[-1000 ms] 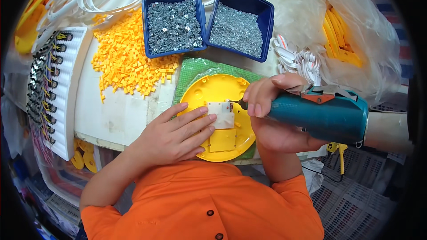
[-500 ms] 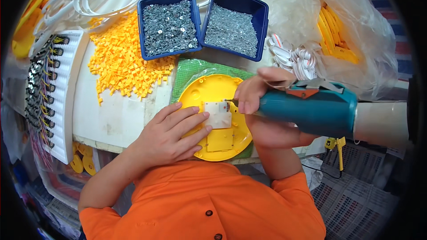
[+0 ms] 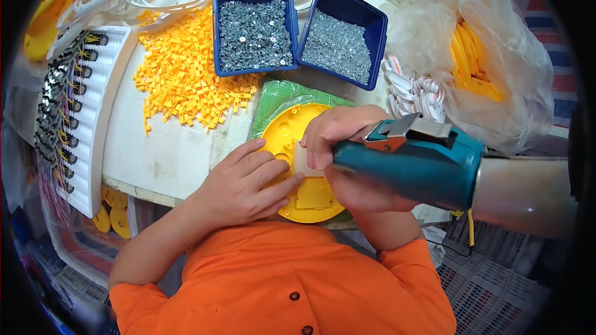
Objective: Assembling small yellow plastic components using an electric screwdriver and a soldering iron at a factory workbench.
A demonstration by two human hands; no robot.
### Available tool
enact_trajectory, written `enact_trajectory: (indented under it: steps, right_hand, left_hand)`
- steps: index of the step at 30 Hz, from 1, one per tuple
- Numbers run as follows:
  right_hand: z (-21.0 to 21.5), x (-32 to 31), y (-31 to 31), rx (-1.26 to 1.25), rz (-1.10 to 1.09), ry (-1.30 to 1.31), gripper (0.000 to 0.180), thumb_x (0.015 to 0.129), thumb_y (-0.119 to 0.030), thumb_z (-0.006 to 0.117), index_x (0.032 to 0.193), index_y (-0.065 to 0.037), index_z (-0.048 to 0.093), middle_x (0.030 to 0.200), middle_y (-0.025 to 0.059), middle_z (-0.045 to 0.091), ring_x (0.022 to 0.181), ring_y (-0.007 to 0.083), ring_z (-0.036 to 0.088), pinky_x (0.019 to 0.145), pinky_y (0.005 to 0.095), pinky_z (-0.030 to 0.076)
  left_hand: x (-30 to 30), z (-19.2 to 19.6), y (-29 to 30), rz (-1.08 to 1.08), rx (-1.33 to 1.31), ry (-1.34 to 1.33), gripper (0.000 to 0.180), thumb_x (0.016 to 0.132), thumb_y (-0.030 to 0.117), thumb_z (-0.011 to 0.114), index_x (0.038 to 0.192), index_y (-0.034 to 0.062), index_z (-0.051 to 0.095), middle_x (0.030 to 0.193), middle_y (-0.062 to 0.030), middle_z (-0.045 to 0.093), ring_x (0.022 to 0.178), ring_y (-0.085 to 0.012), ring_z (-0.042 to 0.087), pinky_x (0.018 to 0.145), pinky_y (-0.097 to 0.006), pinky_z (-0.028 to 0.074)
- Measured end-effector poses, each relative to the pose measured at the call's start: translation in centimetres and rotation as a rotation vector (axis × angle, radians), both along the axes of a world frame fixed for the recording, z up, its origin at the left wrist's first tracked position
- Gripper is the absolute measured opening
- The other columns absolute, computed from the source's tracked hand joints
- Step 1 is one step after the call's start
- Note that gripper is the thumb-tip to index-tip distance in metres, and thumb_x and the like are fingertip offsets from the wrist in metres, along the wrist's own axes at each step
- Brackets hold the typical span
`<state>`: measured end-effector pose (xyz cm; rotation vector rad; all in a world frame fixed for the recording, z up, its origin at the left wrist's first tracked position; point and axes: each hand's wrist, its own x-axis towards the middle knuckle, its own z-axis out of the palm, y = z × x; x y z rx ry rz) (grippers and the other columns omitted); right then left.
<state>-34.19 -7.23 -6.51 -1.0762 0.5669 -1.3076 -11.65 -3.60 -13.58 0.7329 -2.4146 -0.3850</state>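
At centre frame, the left hand [image 3: 245, 189] lies flat, pinning the yellow disc [image 3: 302, 201]; the right hand [image 3: 347, 149] wraps tightly around the teal screwdriver [image 3: 406, 164]. Best kept upright, disc pressed firmly.

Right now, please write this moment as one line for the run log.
left hand: flat on yellow disc | right hand: holds teal power screwdriver, tip at white part | screw bins: behind

Bright, even light (fisheye-bent, dark rim)
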Motion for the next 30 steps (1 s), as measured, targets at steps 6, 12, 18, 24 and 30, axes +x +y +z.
enact_trajectory:
  steps: [6,12,18,24,30]
  right_hand:
    - [-0.7,0.8,0.2,0.035,0.003,-0.009,0.092,0.086,-0.08,0.049,0.136,-0.003,0.058,0.084,0.0118,0.065,0.077,0.0254,0.06,0.078,0.0411,0.046]
    - [2.4,1.0,3.2,-0.05,0.032,0.1,0.059,0.102,-0.06,0.042,0.126,-0.009,0.059,0.073,0.0095,0.063,0.065,0.025,0.059,0.074,0.042,0.047]
    - [0.8,1.5,4.3,-0.055,-0.002,0.068,0.016,0.101,-0.013,0.061,0.112,-0.002,0.065,0.073,0.0119,0.066,0.064,0.0253,0.063,0.074,0.0409,0.054]
    - [0.2,1.7,4.2,-0.219,0.004,0.229,0.009,0.101,-0.009,0.06,0.106,-0.002,0.065,0.074,0.0104,0.065,0.066,0.0224,0.063,0.073,0.0378,0.055]
    - [2.5,-0.3,3.6,0.009,0.084,0.191,0.035,0.099,-0.029,0.054,0.12,-0.001,0.061,0.085,0.0139,0.069,0.078,0.0257,0.066,0.079,0.0405,0.054]
  left_hand:
    - [-0.1,-0.2,0.0,0.0,-0.006,0.032,0.041,0.084,0.033,0.075,0.123,0.0195,0.073,0.108,-0.0018,0.062,0.101,-0.022,0.06,0.109,-0.046,0.045]
    - [0.1,-0.4,0.0,-0.022,-0.06,0.107,0.04,0.084,0.029,0.077,0.118,0.0086,0.073,0.106,-0.0028,0.065,0.101,-0.0205,0.064,0.105,-0.046,0.05]
    - [-0.1,-0.5,-0.1,-0.006,-0.084,0.127,0.039,0.083,0.027,0.078,0.115,0.0054,0.074,0.105,-0.0029,0.066,0.098,-0.0194,0.065,0.105,-0.046,0.05]
    - [-0.2,-0.5,-0.2,-0.005,-0.09,0.139,0.037,0.082,0.025,0.078,0.113,0.0061,0.075,0.102,-0.0015,0.066,0.095,-0.0183,0.065,0.106,-0.044,0.049]
    - [0.0,-0.4,-0.1,-0.021,-0.074,0.119,0.038,0.083,0.026,0.077,0.116,0.0078,0.074,0.1,-0.0007,0.066,0.096,-0.0173,0.066,0.105,-0.043,0.049]
